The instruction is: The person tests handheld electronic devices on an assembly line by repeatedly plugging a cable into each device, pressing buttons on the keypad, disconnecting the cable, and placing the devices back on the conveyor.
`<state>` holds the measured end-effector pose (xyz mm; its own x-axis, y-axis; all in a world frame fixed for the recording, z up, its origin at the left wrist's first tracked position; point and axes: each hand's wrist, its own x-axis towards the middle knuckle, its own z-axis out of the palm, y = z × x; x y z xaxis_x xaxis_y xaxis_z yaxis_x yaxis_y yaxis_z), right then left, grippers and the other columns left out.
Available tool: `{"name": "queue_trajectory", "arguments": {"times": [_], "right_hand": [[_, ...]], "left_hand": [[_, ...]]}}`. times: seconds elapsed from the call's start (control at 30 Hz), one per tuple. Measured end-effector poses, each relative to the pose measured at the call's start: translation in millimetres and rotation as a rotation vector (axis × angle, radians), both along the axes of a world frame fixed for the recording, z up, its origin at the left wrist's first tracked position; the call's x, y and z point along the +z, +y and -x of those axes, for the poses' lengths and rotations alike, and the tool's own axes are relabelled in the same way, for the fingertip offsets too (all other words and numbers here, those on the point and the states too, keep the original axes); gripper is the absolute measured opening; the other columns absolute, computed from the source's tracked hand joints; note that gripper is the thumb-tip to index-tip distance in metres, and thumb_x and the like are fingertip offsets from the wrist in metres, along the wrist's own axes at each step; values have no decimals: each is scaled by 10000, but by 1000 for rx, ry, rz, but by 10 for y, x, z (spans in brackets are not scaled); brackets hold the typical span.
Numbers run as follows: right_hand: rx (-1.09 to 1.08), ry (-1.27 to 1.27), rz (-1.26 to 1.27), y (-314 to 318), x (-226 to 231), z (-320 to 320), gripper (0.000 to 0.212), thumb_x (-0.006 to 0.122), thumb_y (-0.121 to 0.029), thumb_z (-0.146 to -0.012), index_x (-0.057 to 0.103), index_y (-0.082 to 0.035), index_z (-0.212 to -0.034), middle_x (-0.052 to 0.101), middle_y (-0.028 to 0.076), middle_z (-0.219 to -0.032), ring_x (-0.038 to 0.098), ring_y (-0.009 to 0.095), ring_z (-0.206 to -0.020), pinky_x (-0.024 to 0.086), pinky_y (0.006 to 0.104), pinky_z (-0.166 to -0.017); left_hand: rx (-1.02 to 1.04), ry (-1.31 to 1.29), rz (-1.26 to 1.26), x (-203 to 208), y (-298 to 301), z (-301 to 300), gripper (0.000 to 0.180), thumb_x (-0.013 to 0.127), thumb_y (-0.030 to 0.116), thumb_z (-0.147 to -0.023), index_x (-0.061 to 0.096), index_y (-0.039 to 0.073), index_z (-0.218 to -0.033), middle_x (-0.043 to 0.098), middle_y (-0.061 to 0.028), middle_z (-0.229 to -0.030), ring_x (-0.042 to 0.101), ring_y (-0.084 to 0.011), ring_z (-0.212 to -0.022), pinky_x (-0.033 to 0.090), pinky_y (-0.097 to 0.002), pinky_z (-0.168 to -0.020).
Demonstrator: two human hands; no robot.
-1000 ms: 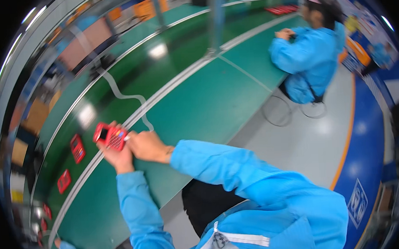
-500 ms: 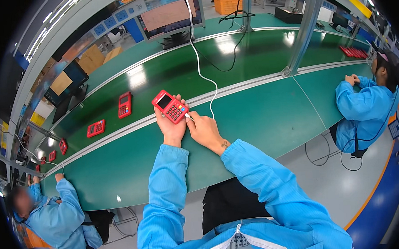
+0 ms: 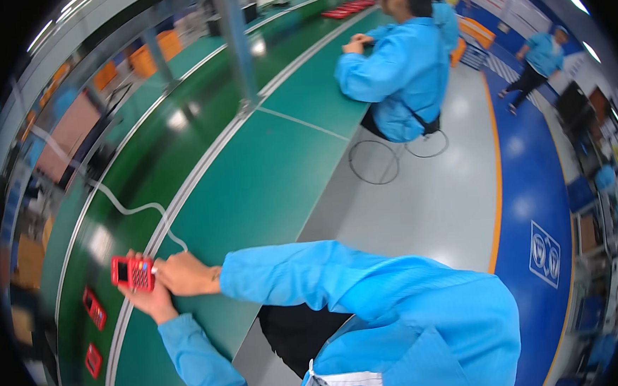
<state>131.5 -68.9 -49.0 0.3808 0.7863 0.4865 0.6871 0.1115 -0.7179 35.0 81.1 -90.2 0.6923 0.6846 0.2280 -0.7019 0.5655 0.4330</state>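
Since half a second ago, the red handset [image 3: 131,272] has slid to the frame's lower left. Left hand [image 3: 148,300] grips it from below over the tabletop [image 3: 252,189]; right hand [image 3: 181,274] fingers pinch its right end, long axis running left-right.

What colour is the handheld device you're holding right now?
Red, with a dark screen and pale keys; the head view shows the handheld device in the left hand.

dark screen [image 3: 122,271] on held red device [image 3: 133,273]; white floor sign [image 3: 545,254], blue strip.
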Motion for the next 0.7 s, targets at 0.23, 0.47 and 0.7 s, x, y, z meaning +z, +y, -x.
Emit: {"name": "queue_trajectory", "arguments": {"times": [0.23, 0.47, 0.7], "right_hand": [[-28, 30, -2, -80, -29, -18, 224, 527, -203, -935, 582, 4, -869, 625, 221, -667, 613, 434, -620, 489, 544, -620], [-5, 16, 10, -48, -6, -18, 214, 522, -190, -940, 580, 7, -881, 624, 216, -665, 617, 422, -628, 485, 541, -631], [-3, 44, 9, -99, -13, -48, 232, 521, -196, -947, 585, 16, -880, 634, 223, -682, 613, 432, -634, 481, 546, -631]], "left_hand": [[35, 58, 71, 113, -205, -86, 658, 391, 478, -1014, 419, -55, -1398, 531, -165, -1307, 518, -305, -1106, 429, -417, -1032], [74, 74, 85, 178, -221, -69, 656, 375, 477, -1016, 414, -48, -1408, 531, -147, -1291, 508, -288, -1089, 425, -403, -1024], [78, 72, 93, 135, -257, -117, 640, 398, 472, -1009, 410, -4, -1438, 529, -155, -1344, 529, -294, -1128, 421, -423, -1046]]}}
